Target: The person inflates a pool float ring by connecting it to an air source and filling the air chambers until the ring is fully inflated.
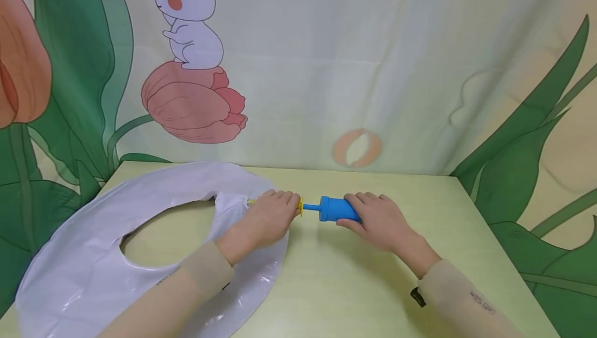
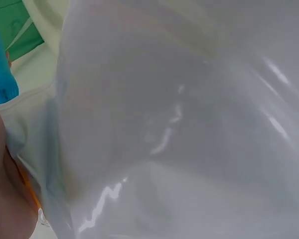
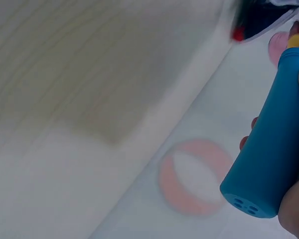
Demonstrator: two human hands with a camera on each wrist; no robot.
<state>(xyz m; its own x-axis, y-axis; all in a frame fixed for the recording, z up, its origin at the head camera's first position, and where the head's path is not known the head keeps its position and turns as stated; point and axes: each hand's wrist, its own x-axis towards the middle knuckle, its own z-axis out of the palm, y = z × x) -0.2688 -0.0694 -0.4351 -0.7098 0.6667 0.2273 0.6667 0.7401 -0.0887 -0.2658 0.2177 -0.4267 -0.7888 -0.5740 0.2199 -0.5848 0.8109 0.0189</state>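
A large, partly filled white inflatable swim ring [image 1: 70,255] lies on the left of the table, wrinkled along its inner edge. My left hand [image 1: 272,216] grips the yellow end of a blue hand pump [image 1: 332,209] beside the ring's inner edge. A yellow tip [image 1: 251,201] shows between that hand and the vinyl; the fingers cover the rest. My right hand [image 1: 380,221] is wrapped around the pump's blue barrel, and a stretch of thin blue rod shows between the hands. The right wrist view shows the barrel's holed end [image 3: 246,205]. White vinyl [image 2: 179,139] fills most of the left wrist view.
The pale table [image 1: 354,286] runs back to a hanging cloth [image 1: 298,68] printed with a rabbit, tulips and leaves. A blurred dark patch with red [image 3: 261,20] shows at the top of the right wrist view.
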